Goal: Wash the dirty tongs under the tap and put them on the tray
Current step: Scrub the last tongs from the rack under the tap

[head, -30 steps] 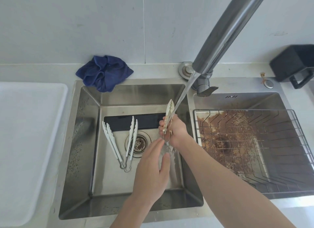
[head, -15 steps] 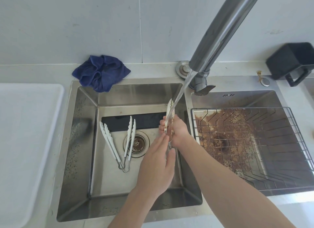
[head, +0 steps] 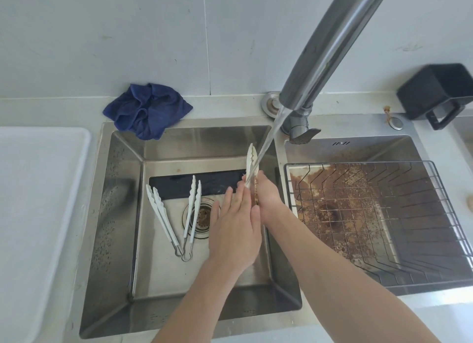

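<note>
My right hand [head: 266, 199] is shut on a pair of white tongs [head: 251, 161], tips pointing up into the water stream from the tap [head: 330, 46]. Brown dirt shows on the tongs' lower part between my hands. My left hand [head: 234, 230] lies flat with fingers together against the tongs' side, pressed to them. Two more white tongs lie on the floor of the left sink [head: 122, 214]: one pair [head: 162, 217] to the left, another [head: 192, 212] across the drain. The white tray [head: 38, 202] sits on the counter at far left.
A blue cloth [head: 147, 110] lies bunched at the sink's back edge. The right basin holds a wire rack [head: 384, 214] over a rust-stained bottom. A black mug [head: 435, 94] stands at the back right.
My left hand has slid up along the tongs toward the right hand. The camera view shifted slightly; the tongs stay under the stream.
</note>
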